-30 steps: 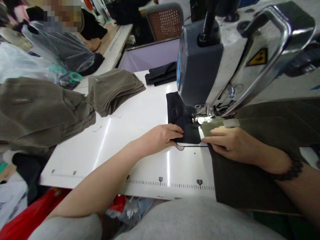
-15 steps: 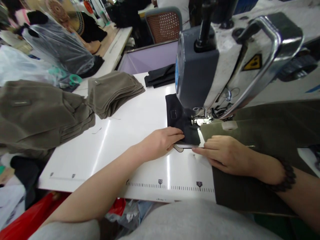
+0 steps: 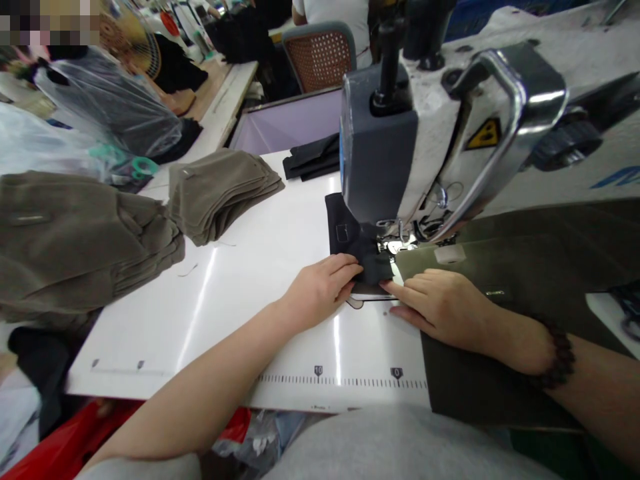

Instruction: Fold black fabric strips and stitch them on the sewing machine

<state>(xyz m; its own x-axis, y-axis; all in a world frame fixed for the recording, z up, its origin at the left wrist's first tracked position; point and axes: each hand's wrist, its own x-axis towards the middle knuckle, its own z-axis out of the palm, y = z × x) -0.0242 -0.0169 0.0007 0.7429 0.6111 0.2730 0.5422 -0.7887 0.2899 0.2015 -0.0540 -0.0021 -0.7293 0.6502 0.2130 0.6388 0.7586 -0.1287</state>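
A black fabric piece (image 3: 367,263) with a small stitched rectangle lies partly under the presser foot (image 3: 396,245) of a sewing machine (image 3: 380,147). The fingers of my left hand (image 3: 325,287) lie flat on its near left part, pressing it to the white table. My right hand (image 3: 445,303) is spread at its near right corner. There the index fingertip touches the black edge, and the thumb reaches out over the table. Beneath the right palm and wrist is olive-green fabric (image 3: 520,267), with a pale block (image 3: 450,254) on top near the foot.
Stacks of brown-grey fabric pieces (image 3: 220,190) (image 3: 75,247) occupy the left side. Folded black pieces (image 3: 313,157) lie behind. A printed ruler scale (image 3: 345,381) runs along the table's front edge. Beyond are a wicker-backed chair (image 3: 320,60) and a seated person (image 3: 335,12).
The black piece's near edge has moved slightly away, toward the foot. My right index fingertip has come up onto that edge, and the thumb stands farther apart. The view has shifted a little.
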